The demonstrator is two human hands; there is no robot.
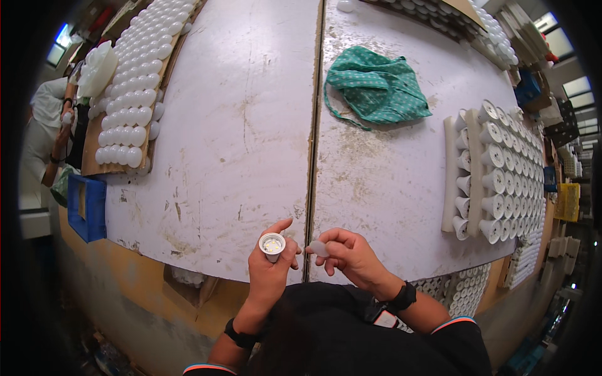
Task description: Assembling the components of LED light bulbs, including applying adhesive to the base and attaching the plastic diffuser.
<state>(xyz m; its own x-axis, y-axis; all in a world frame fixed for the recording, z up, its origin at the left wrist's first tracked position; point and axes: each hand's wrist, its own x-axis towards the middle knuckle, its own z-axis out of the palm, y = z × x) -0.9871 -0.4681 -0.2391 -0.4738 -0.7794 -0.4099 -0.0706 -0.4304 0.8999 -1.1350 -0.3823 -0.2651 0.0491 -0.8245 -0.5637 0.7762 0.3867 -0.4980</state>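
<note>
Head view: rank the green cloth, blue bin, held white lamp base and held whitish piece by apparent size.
Green cloth
Blue bin
White lamp base
Whitish piece, judged by its visible part

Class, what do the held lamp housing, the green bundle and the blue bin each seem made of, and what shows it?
Lamp housing: probably smooth white plastic, judging by its even rim. Green bundle: soft, matt patterned fabric; it folds and creases. Blue bin: likely moulded plastic, fairly smooth, given its uniform colour and stiff walls.
</note>
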